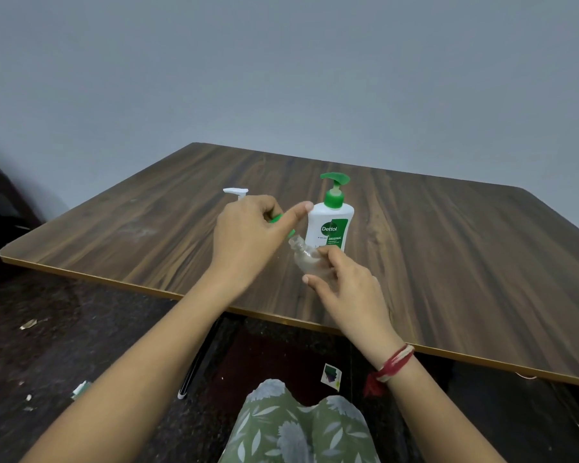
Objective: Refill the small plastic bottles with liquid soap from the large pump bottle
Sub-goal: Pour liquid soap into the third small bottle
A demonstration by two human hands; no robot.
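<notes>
- large pump bottle (330,225): white, green pump head, label reads Dettol Original, upright on the wooden table (448,245), roughly mid-table
- small clear bottle (303,253): just in front of the pump bottle and slightly to its left, lifted, tilted, open neck pointing up and left, no cap on it; looks partly overlapped with the pump bottle's lower edge, contact between them unclear
- right hand (345,289): in front of the pump bottle, nearer the person; fingers and thumb curled round the lower body of the small clear bottle, gripping it; bottle sticks out of the top of the hand
- left hand (251,235): left of the pump bottle, fingers curled in around a green cap (276,218), holding it; cap mostly hidden by the hand, green showing above and below the thumb
- left thumb stretched out toward the pump bottle, tip just beside its shoulder, touching or not cannot tell
- green cap sits just above and left of the small bottle's open neck, apart from it
- white pump head (235,192): left of the pump bottle, behind the left hand, whatever it sits on is hidden
- red thread band (395,362) on the right wrist, well in front of the pump bottle
</notes>
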